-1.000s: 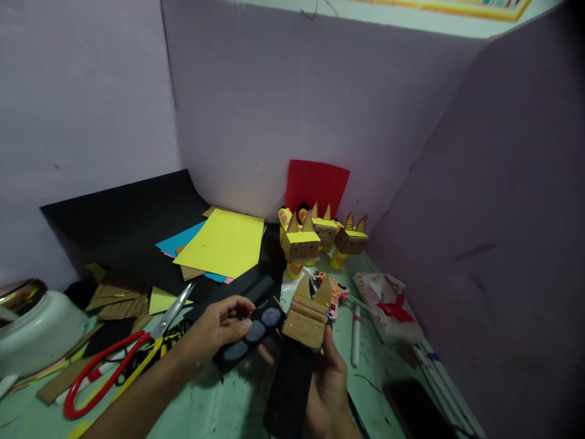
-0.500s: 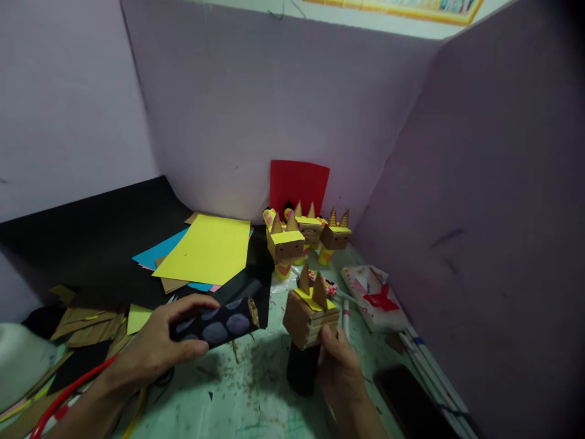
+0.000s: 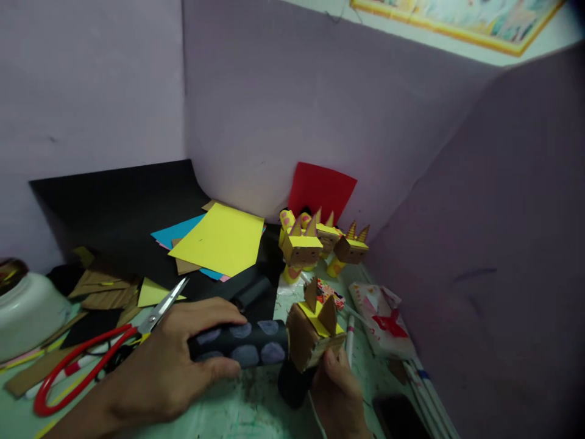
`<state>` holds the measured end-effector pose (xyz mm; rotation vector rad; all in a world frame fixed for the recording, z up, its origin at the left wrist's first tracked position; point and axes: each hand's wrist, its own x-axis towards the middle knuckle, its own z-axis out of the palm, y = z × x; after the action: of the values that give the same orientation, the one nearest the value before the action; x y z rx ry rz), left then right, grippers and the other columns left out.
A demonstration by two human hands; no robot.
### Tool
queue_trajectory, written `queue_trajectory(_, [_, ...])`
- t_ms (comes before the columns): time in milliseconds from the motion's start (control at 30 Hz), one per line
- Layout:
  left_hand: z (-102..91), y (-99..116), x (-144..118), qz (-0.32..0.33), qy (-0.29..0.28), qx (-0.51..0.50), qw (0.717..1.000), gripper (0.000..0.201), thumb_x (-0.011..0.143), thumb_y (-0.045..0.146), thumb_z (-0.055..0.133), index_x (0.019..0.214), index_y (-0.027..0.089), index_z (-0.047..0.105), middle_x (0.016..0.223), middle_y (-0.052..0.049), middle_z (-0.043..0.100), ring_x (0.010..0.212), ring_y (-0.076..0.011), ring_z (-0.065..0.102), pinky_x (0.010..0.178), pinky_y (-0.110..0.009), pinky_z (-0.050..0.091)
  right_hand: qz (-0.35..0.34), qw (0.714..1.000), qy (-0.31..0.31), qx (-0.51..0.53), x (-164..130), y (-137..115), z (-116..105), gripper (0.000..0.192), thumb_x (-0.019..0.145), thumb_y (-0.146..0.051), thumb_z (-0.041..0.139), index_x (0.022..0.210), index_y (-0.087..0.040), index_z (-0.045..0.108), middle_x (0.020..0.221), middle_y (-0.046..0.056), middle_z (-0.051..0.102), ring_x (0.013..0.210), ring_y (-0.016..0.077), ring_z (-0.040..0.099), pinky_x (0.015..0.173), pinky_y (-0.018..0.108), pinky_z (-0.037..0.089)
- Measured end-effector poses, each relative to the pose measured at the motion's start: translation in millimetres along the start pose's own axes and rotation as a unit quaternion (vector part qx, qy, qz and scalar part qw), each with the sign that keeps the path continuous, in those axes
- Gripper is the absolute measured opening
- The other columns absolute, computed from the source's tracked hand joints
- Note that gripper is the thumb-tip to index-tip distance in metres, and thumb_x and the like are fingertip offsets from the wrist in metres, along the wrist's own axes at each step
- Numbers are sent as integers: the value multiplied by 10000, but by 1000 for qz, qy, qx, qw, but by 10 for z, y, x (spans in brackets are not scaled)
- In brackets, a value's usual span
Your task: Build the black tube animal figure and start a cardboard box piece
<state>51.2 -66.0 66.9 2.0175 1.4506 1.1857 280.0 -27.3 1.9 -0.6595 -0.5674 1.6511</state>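
The person's left hand (image 3: 183, 360) is curled around a spotted tube (image 3: 240, 344), thumb along the near side and fingers over the top. The tube lies level, immediately left of a cardboard box (image 3: 301, 337) with two pointed ears; its end comes right up to the box, though I can't make out from here whether they touch. The right hand (image 3: 338, 384) grips the box from the right, thumb pressed on its lower edge; the other fingers are mostly hidden from me. A plain black tube (image 3: 292, 387) sits directly under the box. Beyond the box stand several eared figures (image 3: 301, 253), with a red sheet (image 3: 322, 189) behind them. Well left of the box I see red-handled scissors (image 3: 158, 314), and beyond it to the left, a yellow sheet (image 3: 223, 238). A marker (image 3: 350, 341) lies just right of the box.
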Motion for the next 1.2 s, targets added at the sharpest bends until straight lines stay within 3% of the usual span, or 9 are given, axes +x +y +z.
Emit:
queue_trajectory(200, [45, 119, -7, 3, 21, -16, 1000, 335, 591, 270, 731, 923, 283, 693, 919, -33, 692, 822, -265, 638, 663, -317, 526, -1, 1000, -10, -30, -28, 26, -36, 574, 587, -247, 765, 1118, -300, 553, 1028, 27, 680, 1004, 234, 599, 875, 381, 452])
queue_trajectory(433, [63, 147, -17, -26, 14, -50, 998, 329, 571, 256, 736, 898, 282, 703, 882, -34, 690, 775, -255, 629, 677, -333, 508, -4, 999, -23, -40, -40, 27, 37, 643, 568, -268, 771, 1166, -278, 536, 977, 68, 690, 1013, 284, 587, 871, 436, 443])
queue_trajectory(633, [150, 228, -13, -87, 85, -130, 984, 322, 507, 203, 746, 819, 279, 718, 824, -35, 678, 767, -269, 589, 708, -358, 465, -7, 999, -33, -36, -57, 35, 65, 678, 589, -273, 755, 1217, -291, 500, 948, 75, 695, 955, 282, 612, 855, 444, 446])
queue_trajectory(767, [171, 253, -7, -88, 77, -153, 981, 259, 546, 261, 731, 804, 260, 711, 810, -46, 663, 756, -265, 571, 714, -347, 445, -4, 998, -32, -49, -58, 61, 63, 651, 610, -283, 747, 1213, -308, 502, 970, 60, 694, 948, 263, 618, 875, 418, 435])
queue_trajectory(933, [196, 230, 41, -78, 128, -205, 967, 181, 651, 357, 616, 747, 209, 654, 883, -61, 635, 844, -262, 542, 737, -316, 429, -1, 997, -15, -72, -35, 113, 111, 518, 631, -340, 731, 1116, -235, 583, 983, 85, 691, 992, 271, 596, 873, 415, 440])
queue_trajectory(1033, [216, 189, 99, -83, 137, -283, 946, 199, 728, 346, 507, 760, 188, 624, 902, -64, 613, 876, -250, 528, 746, -312, 422, -1, 997, -13, -73, -24, 122, 151, 457, 641, -338, 725, 1067, -215, 615, 971, 78, 695, 983, 244, 603, 901, 385, 425])
queue_trajectory(1200, [268, 177, 211, -32, 222, -454, 862, 166, 634, 242, 472, 694, 168, 607, 769, -56, 563, 756, -215, 526, 692, -325, 424, 5, 999, 5, -37, -6, 96, 177, 415, 669, -351, 701, 1057, -225, 628, 964, 35, 700, 925, 207, 627, 906, 360, 428])
